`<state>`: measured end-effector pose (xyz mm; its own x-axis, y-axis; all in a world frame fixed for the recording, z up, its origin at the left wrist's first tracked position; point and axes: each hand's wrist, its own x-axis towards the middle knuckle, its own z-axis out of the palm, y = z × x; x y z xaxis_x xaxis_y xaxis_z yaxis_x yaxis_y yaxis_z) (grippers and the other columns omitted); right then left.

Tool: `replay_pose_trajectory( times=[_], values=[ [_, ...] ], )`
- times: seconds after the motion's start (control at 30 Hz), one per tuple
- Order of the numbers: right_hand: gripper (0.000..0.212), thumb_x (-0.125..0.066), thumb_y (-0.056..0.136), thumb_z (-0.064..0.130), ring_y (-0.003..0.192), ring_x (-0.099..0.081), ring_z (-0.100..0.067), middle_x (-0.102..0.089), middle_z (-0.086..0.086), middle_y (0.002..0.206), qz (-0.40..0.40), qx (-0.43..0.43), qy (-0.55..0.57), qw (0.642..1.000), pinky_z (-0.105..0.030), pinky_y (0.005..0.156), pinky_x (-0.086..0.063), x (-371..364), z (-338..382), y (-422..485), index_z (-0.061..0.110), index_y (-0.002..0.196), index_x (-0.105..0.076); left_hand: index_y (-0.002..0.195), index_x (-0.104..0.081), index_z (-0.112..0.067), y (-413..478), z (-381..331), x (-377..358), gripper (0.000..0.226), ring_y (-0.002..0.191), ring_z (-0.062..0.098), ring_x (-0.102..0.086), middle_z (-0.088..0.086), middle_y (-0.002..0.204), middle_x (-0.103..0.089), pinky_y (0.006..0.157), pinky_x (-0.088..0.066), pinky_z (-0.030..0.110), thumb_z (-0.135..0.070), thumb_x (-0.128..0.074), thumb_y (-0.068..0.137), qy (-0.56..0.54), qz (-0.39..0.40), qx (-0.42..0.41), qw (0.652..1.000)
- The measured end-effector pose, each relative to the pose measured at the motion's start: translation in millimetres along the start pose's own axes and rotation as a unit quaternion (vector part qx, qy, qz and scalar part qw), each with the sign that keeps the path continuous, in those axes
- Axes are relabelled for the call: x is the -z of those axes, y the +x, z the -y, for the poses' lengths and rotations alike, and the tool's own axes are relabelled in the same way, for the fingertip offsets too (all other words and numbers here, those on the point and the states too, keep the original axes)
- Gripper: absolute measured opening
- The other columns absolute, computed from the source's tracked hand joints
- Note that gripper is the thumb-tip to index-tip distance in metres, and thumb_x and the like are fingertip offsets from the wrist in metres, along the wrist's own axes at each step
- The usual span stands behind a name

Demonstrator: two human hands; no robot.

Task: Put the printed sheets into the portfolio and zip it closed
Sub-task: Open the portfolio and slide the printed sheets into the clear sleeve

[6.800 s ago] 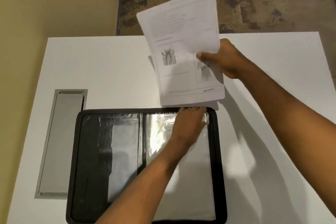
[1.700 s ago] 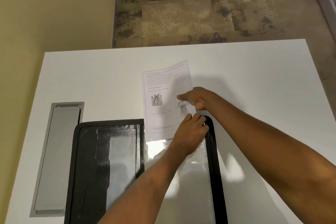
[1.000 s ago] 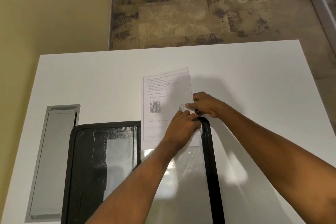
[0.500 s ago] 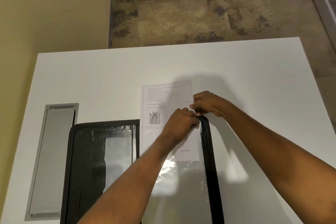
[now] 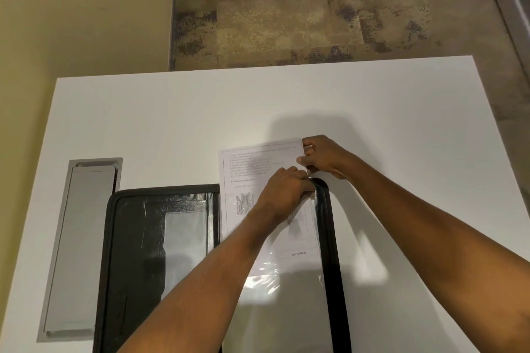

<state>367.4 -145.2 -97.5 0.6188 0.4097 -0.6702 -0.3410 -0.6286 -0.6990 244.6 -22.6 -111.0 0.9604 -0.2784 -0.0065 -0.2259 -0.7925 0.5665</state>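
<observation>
A black zip portfolio (image 5: 134, 238) lies open on the white table (image 5: 172, 123). Its right half carries a clear plastic sleeve (image 5: 272, 281). The printed sheets (image 5: 258, 163) sit about halfway inside the sleeve, the lower part with a tooth drawing behind the plastic, the text part sticking out past the portfolio's far edge. My right hand (image 5: 324, 157) pinches the sheets at their upper right corner. My left hand (image 5: 286, 192) grips the sleeve's top edge near the portfolio's far right corner.
A grey metal cable hatch (image 5: 83, 246) is set into the table at the left of the portfolio. A yellow wall runs along the left side. Patterned carpet (image 5: 301, 23) lies beyond the table's far edge.
The sheets have slid down toward me, deeper into the sleeve. My right hand has shifted up to the sheets' upper right corner. My left hand stays at the sleeve's opening.
</observation>
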Motion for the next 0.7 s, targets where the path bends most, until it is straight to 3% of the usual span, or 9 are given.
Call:
replay_pose_trajectory(
  times=[0.17, 0.33, 0.5, 0.6, 0.7],
  values=[
    [0.031, -0.082, 0.079, 0.003, 0.094, -0.075, -0.032, -0.078, -0.011, 0.103, 0.057, -0.011, -0.08, 0.995, -0.047, 0.085, -0.064, -2.2, -6.0, -7.8, 0.009, 0.109, -0.076, 0.09, -0.081, -0.018, -3.8, -4.8, -2.1, 0.009, 0.076, 0.017, -0.056, 0.0, 0.089, -0.074, 0.071, -0.026, 0.027, -0.015, -0.073, 0.092, -0.008, -0.008, 0.018, 1.0],
    [0.02, -0.075, 0.09, 0.016, 0.104, -0.066, -0.021, -0.073, -0.005, 0.111, -0.038, 0.056, -0.098, 0.993, -0.04, 0.092, -0.057, -7.2, 8.8, 11.7, 0.012, 0.11, -0.076, 0.101, -0.078, -0.021, -14.1, -2.3, 0.2, 0.012, 0.086, 0.019, -0.059, -0.001, 0.096, -0.073, 0.074, -0.029, 0.03, -0.026, -0.069, 0.096, 0.009, -0.006, 0.039, 0.999],
    [0.022, -0.064, 0.095, 0.005, 0.106, -0.068, -0.021, -0.075, -0.008, 0.114, 0.005, 0.126, -0.24, 0.962, -0.038, 0.098, -0.055, -16.6, 25.2, 16.9, 0.014, 0.108, -0.08, 0.1, -0.075, -0.021, -26.5, 12.3, 6.3, 0.011, 0.091, 0.018, -0.061, -0.003, 0.1, -0.073, 0.078, -0.04, 0.034, -0.028, -0.068, 0.096, 0.035, -0.004, 0.085, 0.996],
    [0.027, -0.061, 0.093, 0.002, 0.099, -0.068, -0.021, -0.075, -0.006, 0.111, 0.033, 0.125, -0.284, 0.95, -0.04, 0.093, -0.057, -19.3, 27.1, 15.2, 0.016, 0.104, -0.08, 0.098, -0.076, -0.022, -33.2, 20.7, 11.4, 0.012, 0.091, 0.019, -0.06, -0.003, 0.098, -0.073, 0.077, -0.036, 0.032, -0.025, -0.065, 0.097, 0.033, 0.018, 0.085, 0.996],
    [0.022, -0.064, 0.09, 0.005, 0.084, -0.063, -0.012, -0.072, 0.005, 0.095, 0.11, 0.096, -0.344, 0.927, -0.036, 0.081, -0.055, -22.5, 31.1, 9.7, 0.017, 0.1, -0.081, 0.091, -0.076, -0.023, -35.7, 23.5, 14.5, 0.011, 0.088, 0.02, -0.06, -0.004, 0.093, -0.072, 0.074, -0.034, 0.031, -0.026, -0.066, 0.094, 0.021, 0.024, 0.093, 0.995]
  ],
)
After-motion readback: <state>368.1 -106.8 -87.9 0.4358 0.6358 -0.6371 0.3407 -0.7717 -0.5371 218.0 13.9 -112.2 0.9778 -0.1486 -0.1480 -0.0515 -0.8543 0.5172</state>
